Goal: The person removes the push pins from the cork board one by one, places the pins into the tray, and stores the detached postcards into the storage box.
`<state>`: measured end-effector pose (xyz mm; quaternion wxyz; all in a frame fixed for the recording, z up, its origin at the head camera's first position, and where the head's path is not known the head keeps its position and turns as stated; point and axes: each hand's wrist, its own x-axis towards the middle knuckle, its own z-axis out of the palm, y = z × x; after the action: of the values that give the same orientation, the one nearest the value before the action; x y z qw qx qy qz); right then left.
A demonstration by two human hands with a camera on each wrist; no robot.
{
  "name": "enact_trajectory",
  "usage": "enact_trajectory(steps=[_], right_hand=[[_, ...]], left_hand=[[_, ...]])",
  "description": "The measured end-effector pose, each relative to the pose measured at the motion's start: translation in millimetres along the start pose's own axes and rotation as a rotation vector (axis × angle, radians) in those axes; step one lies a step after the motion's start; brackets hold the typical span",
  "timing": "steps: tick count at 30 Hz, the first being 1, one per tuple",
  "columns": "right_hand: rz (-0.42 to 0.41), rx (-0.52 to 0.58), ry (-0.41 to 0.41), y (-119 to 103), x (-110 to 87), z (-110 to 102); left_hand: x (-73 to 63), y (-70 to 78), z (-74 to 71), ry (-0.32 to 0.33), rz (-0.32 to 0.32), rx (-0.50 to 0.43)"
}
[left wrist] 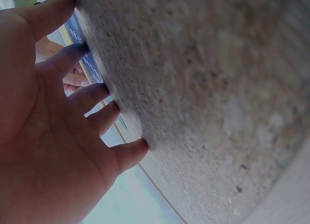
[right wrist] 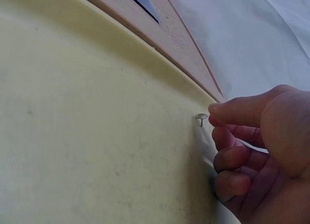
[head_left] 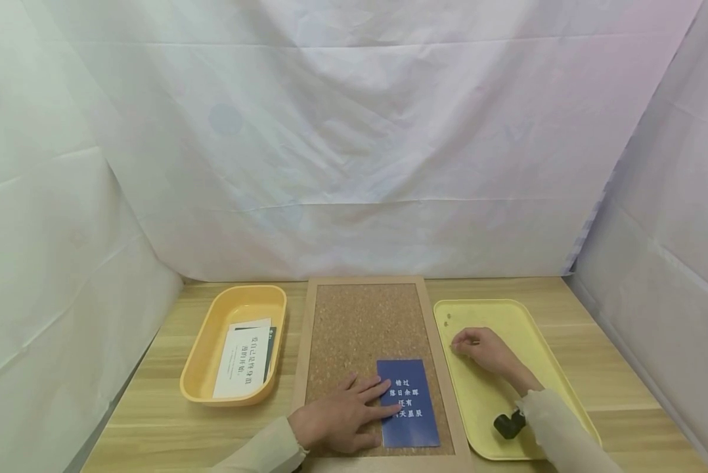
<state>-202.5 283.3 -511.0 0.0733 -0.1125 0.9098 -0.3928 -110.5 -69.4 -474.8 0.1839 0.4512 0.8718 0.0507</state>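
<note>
My left hand (head_left: pixel 348 410) lies with fingers spread on the cork board (head_left: pixel 368 322), its fingertips pressing the left side of a dark blue card (head_left: pixel 416 430) with white writing. From the left wrist view, the fingertips meet the cork surface (left wrist: pixel 203 88). Over the left part of the yellow tray (head_left: pixel 478 394), the right hand (head_left: pixel 486 351) has thumb and index finger brought together. At those fingertips a small metal thumbtack (right wrist: pixel 201 117) is pinched, its flat head and pin showing. Two more thumbtacks (head_left: pixel 447 320) lie in the tray's far left corner.
An orange-yellow bin (head_left: pixel 197 368) stands left of the board, with several cards (head_left: pixel 242 361) lying in it. The board's wooden frame (head_left: pixel 457 414) runs close beside the tray. White cloth (head_left: pixel 354 164) hangs behind and at both sides of the wooden table (head_left: pixel 144 424).
</note>
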Motion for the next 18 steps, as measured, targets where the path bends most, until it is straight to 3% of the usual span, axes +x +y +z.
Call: enact_trajectory(steps=[12,18], right_hand=[[-0.020,0.021,0.005,-17,-1.2,2],[-0.047,0.088,-0.065,-28,-1.7,10]], left_hand=[[-0.1,0.1,-0.8,0.001,0.001,0.006],[0.0,0.2,-0.4,-0.002,-0.006,-0.001]])
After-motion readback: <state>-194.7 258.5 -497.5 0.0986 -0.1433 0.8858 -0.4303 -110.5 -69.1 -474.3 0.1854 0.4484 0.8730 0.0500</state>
